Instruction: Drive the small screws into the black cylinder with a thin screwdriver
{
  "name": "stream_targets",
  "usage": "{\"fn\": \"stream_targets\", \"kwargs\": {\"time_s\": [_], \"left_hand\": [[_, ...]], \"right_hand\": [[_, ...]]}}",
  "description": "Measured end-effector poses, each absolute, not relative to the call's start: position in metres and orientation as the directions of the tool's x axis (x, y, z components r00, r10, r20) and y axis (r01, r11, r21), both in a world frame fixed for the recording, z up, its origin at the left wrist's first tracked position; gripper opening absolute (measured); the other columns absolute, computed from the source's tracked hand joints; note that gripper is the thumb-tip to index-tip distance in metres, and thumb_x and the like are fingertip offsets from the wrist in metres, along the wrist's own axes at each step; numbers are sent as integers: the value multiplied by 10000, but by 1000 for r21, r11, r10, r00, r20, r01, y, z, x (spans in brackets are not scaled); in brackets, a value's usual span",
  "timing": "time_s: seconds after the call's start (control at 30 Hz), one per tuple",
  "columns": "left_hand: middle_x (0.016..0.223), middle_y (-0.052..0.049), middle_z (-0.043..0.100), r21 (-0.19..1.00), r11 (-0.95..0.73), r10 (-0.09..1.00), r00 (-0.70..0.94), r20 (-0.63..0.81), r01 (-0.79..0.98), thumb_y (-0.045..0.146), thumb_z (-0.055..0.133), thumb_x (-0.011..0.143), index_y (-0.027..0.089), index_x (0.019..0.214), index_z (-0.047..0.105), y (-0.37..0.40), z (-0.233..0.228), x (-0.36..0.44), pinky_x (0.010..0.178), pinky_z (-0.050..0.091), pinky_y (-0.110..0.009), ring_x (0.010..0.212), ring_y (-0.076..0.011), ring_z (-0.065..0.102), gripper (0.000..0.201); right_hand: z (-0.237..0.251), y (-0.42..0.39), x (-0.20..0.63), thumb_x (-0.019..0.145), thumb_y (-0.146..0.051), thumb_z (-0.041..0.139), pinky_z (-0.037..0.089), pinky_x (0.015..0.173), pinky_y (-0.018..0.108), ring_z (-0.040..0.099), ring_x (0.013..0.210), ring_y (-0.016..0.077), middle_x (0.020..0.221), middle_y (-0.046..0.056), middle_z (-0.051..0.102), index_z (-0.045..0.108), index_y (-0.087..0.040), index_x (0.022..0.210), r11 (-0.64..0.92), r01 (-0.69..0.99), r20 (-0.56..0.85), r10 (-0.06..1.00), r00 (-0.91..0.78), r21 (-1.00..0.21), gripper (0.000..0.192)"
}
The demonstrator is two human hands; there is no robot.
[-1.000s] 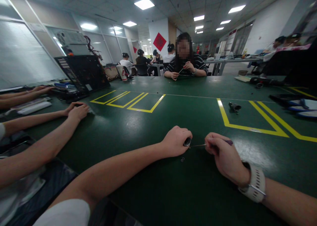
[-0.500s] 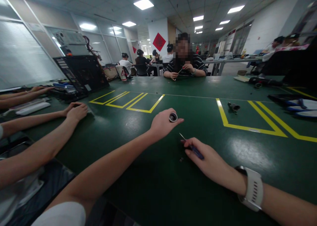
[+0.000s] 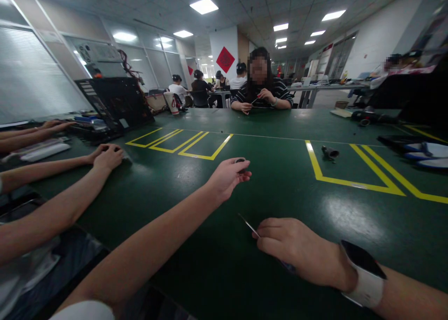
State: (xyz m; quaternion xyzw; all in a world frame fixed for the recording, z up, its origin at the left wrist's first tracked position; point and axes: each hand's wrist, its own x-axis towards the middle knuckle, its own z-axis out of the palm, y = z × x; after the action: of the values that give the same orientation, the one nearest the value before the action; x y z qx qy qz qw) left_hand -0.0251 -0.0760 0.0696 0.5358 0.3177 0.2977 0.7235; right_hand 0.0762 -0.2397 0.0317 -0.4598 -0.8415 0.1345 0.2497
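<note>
Above the middle of the green table [image 3: 196, 194], my left hand [image 3: 226, 180] is closed on a small dark round part [image 3: 241, 162] with a metal rim. The thumb covers some of it, so its inside does not show. Lower and to the right, my right hand [image 3: 292, 247] is palm down, its fingers wrapped round a screwdriver [image 3: 250, 225]. Its thin metal shaft points up and left, short of my left hand, and the hand covers most of the handle. A watch [image 3: 364, 268] is on my right wrist.
A dark cup-shaped part [image 3: 330, 152] lies inside yellow tape [image 3: 357, 185] on the right. A co-worker's hands [image 3: 108, 156] rest at the left; another person [image 3: 268, 96] sits opposite, holding a thin tool. A black computer case [image 3: 115, 103] stands back left.
My left hand has turned, tipping the round part so its opening no longer faces me. My right hand has rolled palm down and moved nearer, hiding the small bits on the table.
</note>
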Motion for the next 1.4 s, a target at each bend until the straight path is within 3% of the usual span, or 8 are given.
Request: {"fn": "stream_targets", "kwargs": {"time_s": [0.1, 0.23, 0.33, 0.43, 0.57, 0.8, 1.17, 1.4], "left_hand": [[773, -63, 591, 933, 326, 773, 612, -169, -154, 42, 443, 806, 87, 794, 562, -83, 72, -33, 680, 501, -254, 681, -107, 600, 128], [854, -80, 617, 922, 349, 759, 628, -172, -170, 27, 460, 801, 92, 887, 575, -86, 74, -41, 786, 510, -308, 759, -131, 625, 157], [887, -78, 622, 922, 357, 741, 647, -181, -151, 50, 492, 803, 108, 955, 561, -86, 73, -43, 764, 523, -314, 760, -138, 633, 176], [898, -77, 622, 925, 358, 725, 661, -191, -125, 20, 516, 779, 106, 987, 548, -86, 72, -44, 735, 530, -295, 751, -135, 635, 228], [883, -70, 622, 929, 350, 719, 671, -183, -121, -44, 518, 738, 95, 989, 546, -85, 69, -43, 740, 531, -279, 744, -127, 630, 289], [912, -88, 619, 927, 362, 702, 683, -202, -97, -73, 519, 714, 81, 985, 553, -86, 67, -42, 740, 531, -283, 741, -125, 627, 314], [909, -84, 630, 929, 366, 674, 702, -229, -48, -50, 530, 697, 88, 955, 589, -94, 69, -42, 750, 522, -280, 776, -141, 627, 298], [979, -98, 631, 932, 362, 623, 749, -227, -19, 21, 560, 713, 103, 975, 591, -110, 77, -47, 776, 521, -323, 797, -162, 643, 275]], "right_hand": [[32, -236, 87, 798, -73, 462, 451, 791, 332, 574, 938, 191, 994, 82, 651, 604, -196, 979, 529, 675, 296, 848, -439, -514, 260], [38, -232, 100, 831, -201, 495, 463, 811, 364, 597, 926, 197, 1003, 63, 658, 597, -231, 1048, 364, 585, 380, 919, -100, -725, 242], [42, -230, 107, 817, -349, 540, 491, 683, 326, 628, 758, 189, 813, 48, 683, 641, -208, 916, 191, 411, 294, 934, 203, -891, 200], [42, -228, 111, 793, -428, 555, 441, 518, 263, 577, 560, 145, 593, 21, 624, 626, -174, 716, 85, 226, 145, 953, 265, -970, 275], [39, -227, 109, 767, -463, 574, 390, 464, 242, 521, 489, 120, 527, 5, 576, 607, -160, 677, 4, 174, 41, 977, 210, -985, 318], [38, -229, 105, 782, -477, 542, 401, 483, 254, 529, 502, 131, 535, 4, 575, 597, -163, 696, -2, 276, 58, 976, 210, -961, 330], [43, -235, 89, 871, -366, 428, 364, 477, 254, 512, 484, 117, 543, -9, 550, 553, -179, 624, 133, 708, 294, 949, 109, -694, 334], [38, -235, 100, 812, -396, 537, 409, 440, 237, 528, 475, 123, 523, -1, 566, 595, -175, 652, 181, 359, 333, 842, 424, -916, 279]]}}
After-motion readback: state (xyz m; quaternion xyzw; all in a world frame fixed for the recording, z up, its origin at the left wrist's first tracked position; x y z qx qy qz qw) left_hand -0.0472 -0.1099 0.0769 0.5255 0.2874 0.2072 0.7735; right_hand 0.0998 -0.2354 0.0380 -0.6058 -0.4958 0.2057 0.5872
